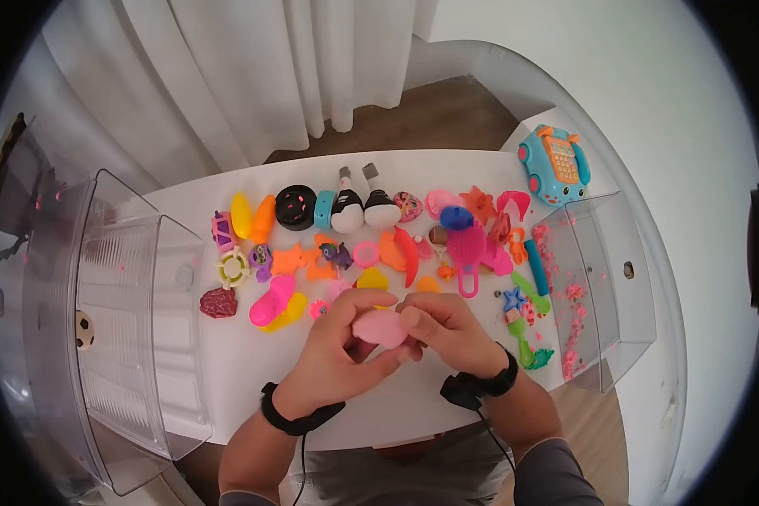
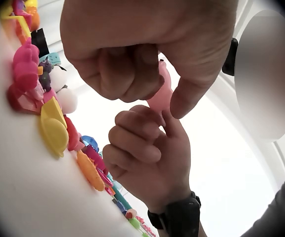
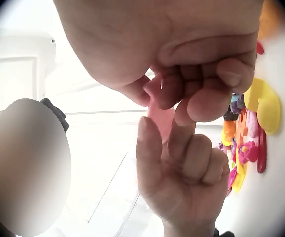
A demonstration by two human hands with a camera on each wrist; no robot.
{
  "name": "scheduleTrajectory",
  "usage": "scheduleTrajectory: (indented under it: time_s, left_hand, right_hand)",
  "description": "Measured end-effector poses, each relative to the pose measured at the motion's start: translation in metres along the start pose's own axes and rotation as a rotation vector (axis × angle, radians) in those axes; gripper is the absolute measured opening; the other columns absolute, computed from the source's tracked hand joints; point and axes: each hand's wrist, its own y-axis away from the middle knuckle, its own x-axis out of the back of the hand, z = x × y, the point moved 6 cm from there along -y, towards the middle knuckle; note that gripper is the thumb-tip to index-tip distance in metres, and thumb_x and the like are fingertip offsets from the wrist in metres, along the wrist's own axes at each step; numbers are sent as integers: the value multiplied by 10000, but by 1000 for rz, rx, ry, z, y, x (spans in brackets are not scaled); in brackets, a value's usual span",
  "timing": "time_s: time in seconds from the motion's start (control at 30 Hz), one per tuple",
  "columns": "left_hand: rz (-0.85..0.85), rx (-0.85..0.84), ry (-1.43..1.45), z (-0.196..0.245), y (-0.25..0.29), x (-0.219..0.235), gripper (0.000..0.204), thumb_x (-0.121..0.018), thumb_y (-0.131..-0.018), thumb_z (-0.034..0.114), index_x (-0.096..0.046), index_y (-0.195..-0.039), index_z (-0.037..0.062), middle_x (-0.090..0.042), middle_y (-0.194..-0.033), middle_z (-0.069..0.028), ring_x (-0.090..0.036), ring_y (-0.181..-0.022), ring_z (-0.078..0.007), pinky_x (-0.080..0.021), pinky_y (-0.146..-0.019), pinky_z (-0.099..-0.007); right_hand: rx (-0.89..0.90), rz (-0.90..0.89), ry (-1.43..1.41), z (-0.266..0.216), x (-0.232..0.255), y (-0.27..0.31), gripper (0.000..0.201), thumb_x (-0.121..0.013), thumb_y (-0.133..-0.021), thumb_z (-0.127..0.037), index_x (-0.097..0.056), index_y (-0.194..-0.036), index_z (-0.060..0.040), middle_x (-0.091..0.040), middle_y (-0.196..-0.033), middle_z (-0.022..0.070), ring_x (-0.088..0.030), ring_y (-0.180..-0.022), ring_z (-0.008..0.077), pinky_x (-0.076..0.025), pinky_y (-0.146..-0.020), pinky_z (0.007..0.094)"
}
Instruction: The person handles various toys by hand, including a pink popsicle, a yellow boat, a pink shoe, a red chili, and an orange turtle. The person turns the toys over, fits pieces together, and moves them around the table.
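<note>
A small pink toy (image 1: 381,329), smooth and rounded, is held between both hands over the near middle of the white table (image 1: 371,413). My left hand (image 1: 336,347) grips its left side between thumb and fingers. From the other side, my right hand (image 1: 457,336) pinches its end with thumb and forefinger. In the left wrist view the pink toy (image 2: 161,96) narrows toward a top with a small dark spot. Fingers hide much of the pink toy (image 3: 159,116) in the right wrist view. Closest beyond the hands lies a yellow toy (image 1: 371,280).
Toys crowd the table's far half, among them a magenta brush-shaped toy (image 1: 465,253), a black round toy (image 1: 295,207) and a pink shoe (image 1: 272,302). Clear bins stand left (image 1: 156,337) and right (image 1: 611,295). A blue toy phone (image 1: 557,166) sits at the back right corner.
</note>
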Motion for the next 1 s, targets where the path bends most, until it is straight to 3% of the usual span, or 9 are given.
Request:
scheduleTrajectory:
  time_s: [0.1, 0.23, 0.37, 0.63, 0.77, 0.83, 0.9, 0.93, 1.0]
  left_hand:
    - [34, 114, 278, -7, 0, 0, 416, -755, -946, 17, -499, -1273, 23, -663, -1107, -67, -702, -1014, -122, -565, -847, -257]
    - [69, 52, 276, -17, 0, 7, 337, -760, -970, 95, -500, -1178, 43, -658, -1030, -61, -677, -950, -85, -540, -793, -241]
    - [88, -100, -80, -13, -2, 11, 310, -746, -997, 181, -492, -1129, 63, -607, -948, -16, -572, -826, -60, -476, -697, -234]
    - [40, 24, 102, -29, -3, 12, 231, -663, -1044, 210, -501, -1145, 82, -531, -1017, 8, -484, -829, -66, -439, -718, -248]
    - [52, 122, 242, -25, 3, 9, 259, -565, -1091, 275, -493, -1226, 66, -520, -1038, 16, -464, -829, -55, -414, -716, -234]
    - [61, 168, 323, -18, 2, 9, 306, -539, -1102, 301, -491, -1278, 55, -523, -1031, 21, -461, -831, -51, -407, -715, -228]
    - [48, 191, 319, -14, 1, 7, 587, -547, -1055, 558, -521, -1348, 50, -554, -997, 12, -447, -744, -34, -325, -607, -192]
    - [37, 186, 322, -14, 1, 8, 587, -547, -1055, 558, -521, -1348, 50, -554, -997, 12, -447, -744, -34, -325, -607, -192]
    - [-10, 166, 344, -13, 3, 8, 406, -554, -1097, 300, -502, -1401, 35, -590, -1061, 0, -506, -830, -44, -404, -676, -217]
  right_hand:
    - [-1, -43, 36, 5, -6, 1, 411, -524, -1116, -380, -640, -953, -21, -601, -795, 8, -567, -675, 87, -451, -608, 251]
    - [135, 9, 342, -4, -10, 1, 453, -505, -1113, -403, -613, -921, -7, -586, -776, 42, -564, -660, 123, -450, -609, 273]
    - [264, 60, 336, -11, -11, 3, 446, -504, -1107, -397, -612, -923, -5, -586, -771, 50, -559, -647, 133, -441, -592, 285]
    - [387, 47, 650, -24, -22, 3, 106, -649, -1005, -130, -648, -981, -27, -615, -774, 102, -586, -619, 262, -467, -585, 337]
    - [360, 88, 586, -13, -15, 5, 190, -590, -1048, -168, -614, -935, -17, -599, -749, 72, -539, -593, 154, -430, -565, 294]
    - [196, 4, 437, -8, -10, 4, 195, -573, -1067, -185, -607, -960, -26, -623, -776, 46, -547, -629, 122, -443, -587, 287]
    - [132, -34, 295, -7, -11, 5, 198, -558, -1077, -192, -604, -976, -29, -629, -799, 36, -555, -655, 111, -451, -604, 280]
    - [65, -75, 143, -3, -13, 5, 202, -543, -1087, -199, -602, -992, -32, -636, -823, 26, -563, -681, 99, -458, -621, 274]
    - [52, -100, 77, 5, -14, 3, 168, -543, -1081, -167, -605, -1005, -31, -629, -817, 21, -556, -667, 96, -452, -606, 265]
